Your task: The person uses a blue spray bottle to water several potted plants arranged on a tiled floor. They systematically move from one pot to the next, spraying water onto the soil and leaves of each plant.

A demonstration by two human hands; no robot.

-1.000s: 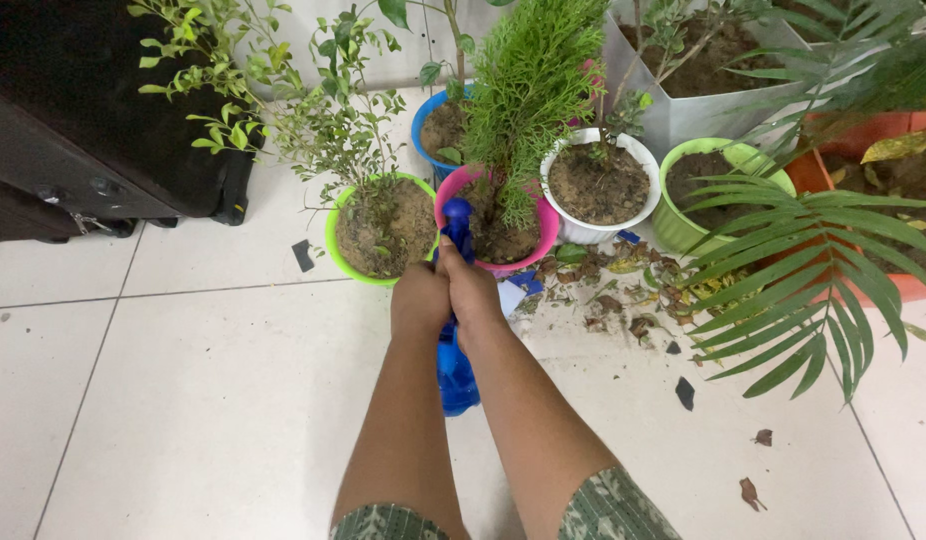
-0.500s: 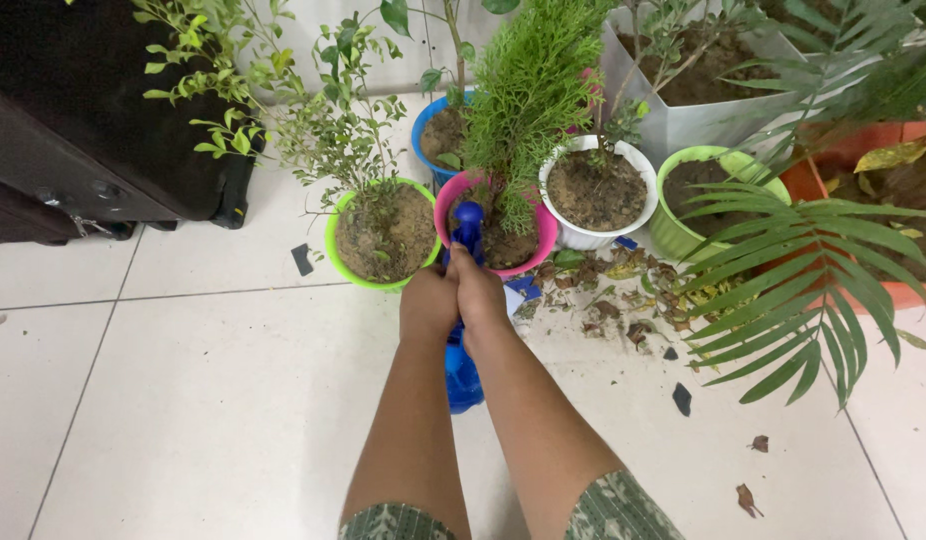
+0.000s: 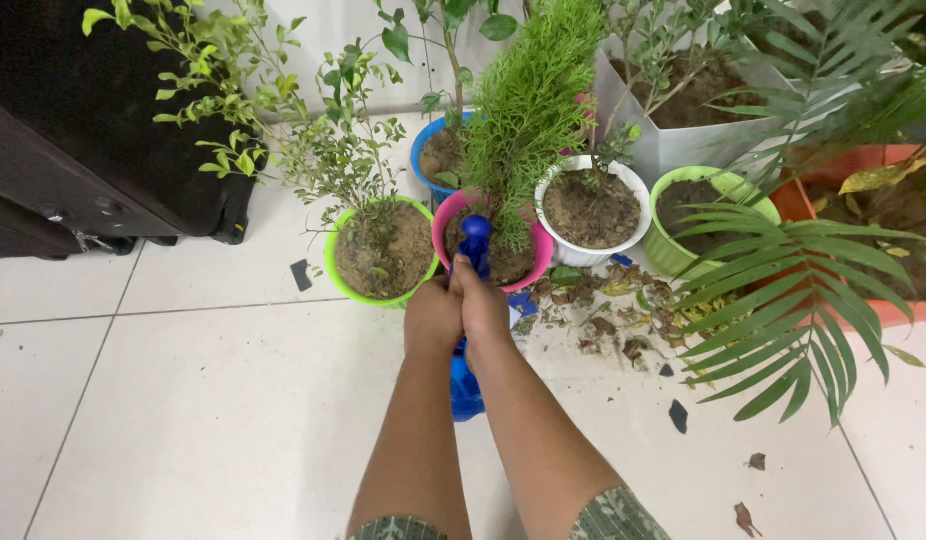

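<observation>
Both my hands grip a blue spray bottle (image 3: 467, 385) held out in front of me. My left hand (image 3: 433, 315) and my right hand (image 3: 481, 300) are clasped together around its upper part. The bottle's blue nozzle head (image 3: 475, 240) sticks up above my fingers and points at a pink pot (image 3: 445, 225) with a feathery green conifer (image 3: 528, 110). The lower body of the bottle shows between my forearms.
A green pot (image 3: 335, 270) with a small-leaved shrub stands left of the pink one, a blue pot (image 3: 419, 158) behind, a white pot (image 3: 638, 190) and another green pot (image 3: 758, 200) to the right. Dry leaves (image 3: 608, 305) litter the white tiles. A palm frond (image 3: 793, 300) overhangs right; black luggage (image 3: 93, 140) stands left.
My hands and the bottle have stayed almost in place; the nozzle head has risen slightly and sits closer to the pink pot.
</observation>
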